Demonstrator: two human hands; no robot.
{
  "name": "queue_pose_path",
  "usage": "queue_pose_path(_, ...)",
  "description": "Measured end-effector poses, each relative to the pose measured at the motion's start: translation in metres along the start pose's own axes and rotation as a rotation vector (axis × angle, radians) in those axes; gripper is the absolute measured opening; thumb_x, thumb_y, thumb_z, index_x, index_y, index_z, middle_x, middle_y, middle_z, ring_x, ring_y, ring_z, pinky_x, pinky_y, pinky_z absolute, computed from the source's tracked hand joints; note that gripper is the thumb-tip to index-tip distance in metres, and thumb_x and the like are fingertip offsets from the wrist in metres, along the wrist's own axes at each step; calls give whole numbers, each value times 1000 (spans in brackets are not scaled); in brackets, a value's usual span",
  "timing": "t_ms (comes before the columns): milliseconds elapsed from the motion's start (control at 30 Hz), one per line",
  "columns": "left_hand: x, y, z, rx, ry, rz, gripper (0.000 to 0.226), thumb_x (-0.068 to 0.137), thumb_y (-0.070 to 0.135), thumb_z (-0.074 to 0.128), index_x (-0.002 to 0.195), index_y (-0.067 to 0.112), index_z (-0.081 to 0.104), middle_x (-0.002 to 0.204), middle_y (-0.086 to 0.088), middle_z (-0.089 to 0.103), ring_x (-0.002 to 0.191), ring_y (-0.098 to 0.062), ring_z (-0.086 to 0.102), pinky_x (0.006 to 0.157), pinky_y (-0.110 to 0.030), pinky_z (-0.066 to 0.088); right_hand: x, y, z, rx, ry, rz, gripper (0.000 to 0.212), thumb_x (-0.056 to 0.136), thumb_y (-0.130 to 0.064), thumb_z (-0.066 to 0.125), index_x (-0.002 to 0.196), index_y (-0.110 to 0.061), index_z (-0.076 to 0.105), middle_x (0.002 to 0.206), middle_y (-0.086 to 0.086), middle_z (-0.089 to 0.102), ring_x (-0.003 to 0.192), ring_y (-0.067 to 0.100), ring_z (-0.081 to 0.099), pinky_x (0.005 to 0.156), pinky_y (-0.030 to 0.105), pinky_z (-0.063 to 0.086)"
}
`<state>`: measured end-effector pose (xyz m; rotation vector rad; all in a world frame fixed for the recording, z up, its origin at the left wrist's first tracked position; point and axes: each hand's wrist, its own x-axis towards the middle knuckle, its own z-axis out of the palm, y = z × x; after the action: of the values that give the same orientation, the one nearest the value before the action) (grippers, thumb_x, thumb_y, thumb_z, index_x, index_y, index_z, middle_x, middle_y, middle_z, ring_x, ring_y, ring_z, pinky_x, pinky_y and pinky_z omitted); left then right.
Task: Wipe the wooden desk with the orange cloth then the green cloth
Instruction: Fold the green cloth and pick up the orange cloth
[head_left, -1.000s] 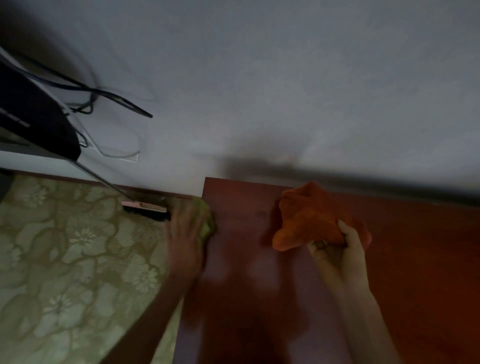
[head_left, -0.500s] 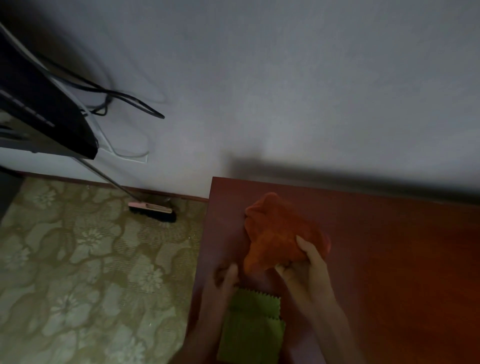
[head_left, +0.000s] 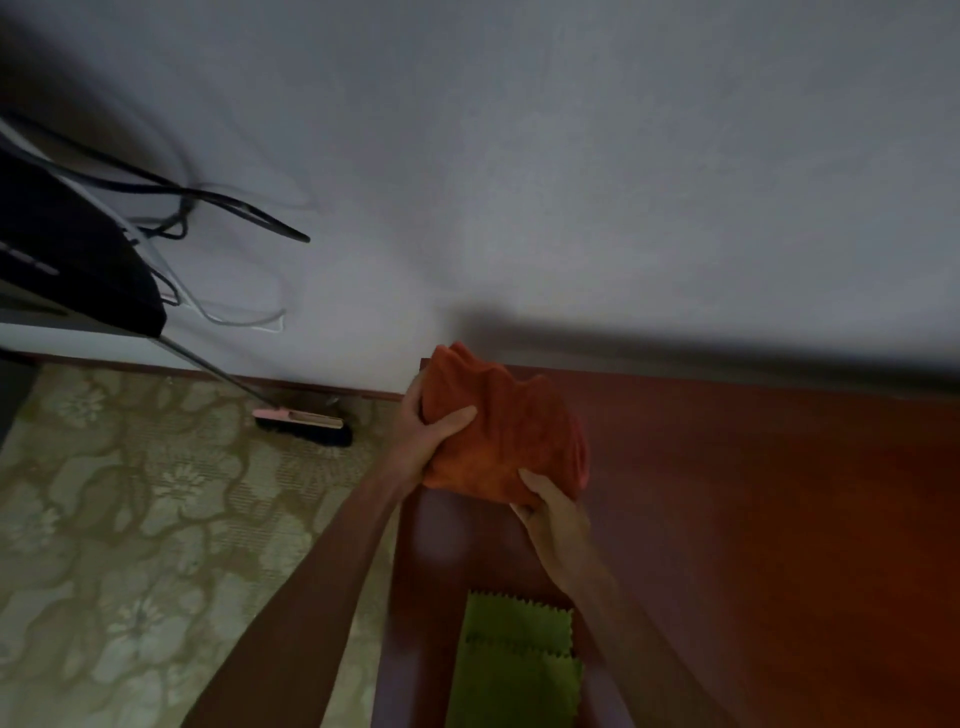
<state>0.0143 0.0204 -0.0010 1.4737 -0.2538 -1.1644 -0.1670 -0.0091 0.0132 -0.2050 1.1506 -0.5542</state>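
The orange cloth (head_left: 506, 431) is bunched up over the far left corner of the dark red wooden desk (head_left: 753, 519). My left hand (head_left: 423, 434) grips its left side, thumb across the front. At the cloth's lower right edge, my right hand (head_left: 553, 512) holds on with closed fingers. The green cloth (head_left: 517, 665), folded with zigzag edges, lies flat on the desk near the front, between my two forearms, with neither hand on it.
The desk stands against a white wall (head_left: 571, 182). Left of it is a patterned floor (head_left: 130, 545) with a pink-backed broom head (head_left: 301, 423) by the skirting. A black device (head_left: 67, 249) with loose cables (head_left: 208, 208) sits at upper left.
My left hand let go of the green cloth on the desk and moved up onto the orange cloth. The orange cloth shifted towards the desk's far left corner.
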Motion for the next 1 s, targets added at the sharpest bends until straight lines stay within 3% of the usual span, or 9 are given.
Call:
queue_pose_path(200,31,-10,-3,661,83,259,69,86,28,77,146,22,44,135,-5,55,119,-11,54,111,-30,39,27,-5,-7,-200,-24,-116,45,78,-16,76,121,-11,65,118,11,71,107,25,69,89,37,56)
queue_pose_path(300,26,-22,8,935,244,318,67,96,41,59,150,9,37,132,-21,47,118,-32,52,105,-35,39,37,-19,-13,-522,200,-295,21,84,-19,74,103,-17,67,107,7,73,92,17,71,81,34,59)
queue_pose_path(400,19,-35,11,1122,350,401,71,96,53,41,151,8,35,126,-26,50,108,-42,54,93,-53,48,36,-25,-17,-867,328,-461,38,80,-25,78,112,-12,65,101,3,71,95,16,69,84,29,53)
queue_pose_path(533,18,-24,-2,1116,451,317,77,94,61,36,156,18,26,144,-23,40,127,-44,42,106,-57,32,17,-26,-29,-1043,289,-455,53,83,-32,74,129,-13,57,116,2,68,101,14,65,88,23,49)
queue_pose_path(600,-8,-26,-5,1185,485,458,68,96,49,45,154,16,33,145,-22,41,129,-43,41,108,-56,31,0,-20,-44,-1046,282,-451,53,86,-30,71,133,-13,53,119,-1,66,91,7,64,81,10,46)
queue_pose_path(700,-93,-66,5,1236,272,680,55,94,31,50,148,21,41,145,-16,43,128,-40,45,105,-58,37,-31,-3,-76,-977,298,-449,42,90,-24,67,130,-16,55,118,-3,65,86,-6,60,85,20,51)
queue_pose_path(800,-190,-148,16,1388,-63,732,56,85,36,56,140,30,50,147,-8,48,135,-36,41,110,-56,29,-53,18,-108,-955,306,-390,32,92,-21,64,124,-17,58,110,-9,67,82,-15,63,76,12,52)
queue_pose_path(933,-232,-197,5,1578,-307,614,61,81,50,58,140,34,53,150,-3,51,146,-32,27,114,-56,19,-70,46,-137,-893,291,-326,32,91,-12,64,123,-10,60,121,-1,67,107,20,67,98,42,53)
queue_pose_path(1000,-219,-188,-3,1599,-298,562,65,82,51,57,144,34,49,152,-1,47,144,-32,31,115,-57,17,-73,54,-144,-887,228,-305,34,91,-11,63,125,-12,59,124,-5,64,104,0,64,95,21,51)
